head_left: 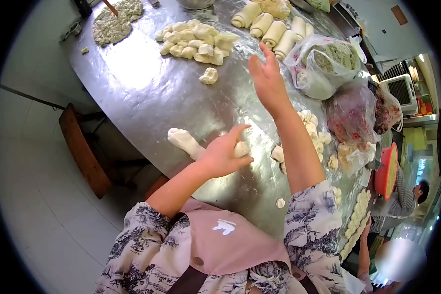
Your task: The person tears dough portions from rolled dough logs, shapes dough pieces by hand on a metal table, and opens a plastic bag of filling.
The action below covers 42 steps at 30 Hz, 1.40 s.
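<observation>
Currently: left hand [224,154] on dough roll [183,140], right hand [270,83] raised off the metal worktop [147,105].
Left thumb and forefinger spread, a dough end showing between them; can't tell if it's the same roll, or how hard they press. Roll's other end sticks out past the wrist side. Right fingers apart, nothing visible in them, near the thick rolled dough pieces [274,33] and plastic bag of green filling [323,66]. Dough chunks [193,41] piled farther up, one loose lump [209,76] just beside.
</observation>
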Each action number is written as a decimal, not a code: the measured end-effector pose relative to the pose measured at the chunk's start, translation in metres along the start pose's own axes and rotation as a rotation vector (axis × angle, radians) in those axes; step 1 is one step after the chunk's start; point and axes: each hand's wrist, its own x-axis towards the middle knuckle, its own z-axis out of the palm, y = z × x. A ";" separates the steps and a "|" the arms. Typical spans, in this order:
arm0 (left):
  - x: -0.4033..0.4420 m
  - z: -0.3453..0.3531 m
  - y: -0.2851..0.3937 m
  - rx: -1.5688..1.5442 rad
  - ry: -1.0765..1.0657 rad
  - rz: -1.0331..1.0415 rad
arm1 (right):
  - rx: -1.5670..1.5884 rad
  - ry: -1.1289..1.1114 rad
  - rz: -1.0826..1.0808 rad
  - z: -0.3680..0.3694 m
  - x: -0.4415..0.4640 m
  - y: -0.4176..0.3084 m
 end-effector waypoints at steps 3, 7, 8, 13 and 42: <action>0.002 0.000 0.002 0.004 0.094 0.026 | -0.138 -0.161 -0.054 0.002 -0.037 0.015; 0.017 0.022 -0.036 0.109 0.339 0.263 | -0.161 -0.359 -0.074 -0.006 -0.117 0.024; 0.016 0.018 -0.027 -0.022 0.273 0.183 | -0.124 -0.385 -0.085 -0.005 -0.128 0.027; 0.019 0.020 -0.039 -0.068 0.108 0.343 | -0.028 -0.233 0.061 -0.011 -0.146 0.017; 0.000 0.013 0.006 -0.026 -0.055 0.022 | 0.233 -0.126 0.085 -0.005 -0.004 -0.013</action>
